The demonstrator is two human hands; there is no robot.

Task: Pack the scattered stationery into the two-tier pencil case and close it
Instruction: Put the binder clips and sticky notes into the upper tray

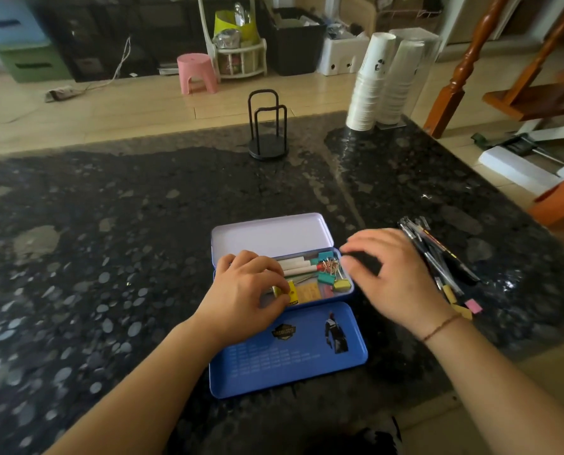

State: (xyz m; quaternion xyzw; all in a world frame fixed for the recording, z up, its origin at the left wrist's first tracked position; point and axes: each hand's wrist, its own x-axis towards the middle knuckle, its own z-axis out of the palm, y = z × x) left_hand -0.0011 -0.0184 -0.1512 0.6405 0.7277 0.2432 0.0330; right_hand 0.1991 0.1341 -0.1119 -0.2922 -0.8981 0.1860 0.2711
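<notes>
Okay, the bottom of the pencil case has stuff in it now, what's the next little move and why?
Probably reach the right hand over to the pens lying loose on the counter beside the pencil case. The left hand is busy at a small yellow item in the tray, where binder clips already sit, and the right holds nothing.

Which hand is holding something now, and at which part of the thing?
The left hand pinches the small yellow item in the pencil case at its left end. The right hand, blurred, holds nothing visible.

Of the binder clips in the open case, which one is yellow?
The yellow binder clip at the case's right end, nearest the person; the other clips beside it are teal.
</notes>
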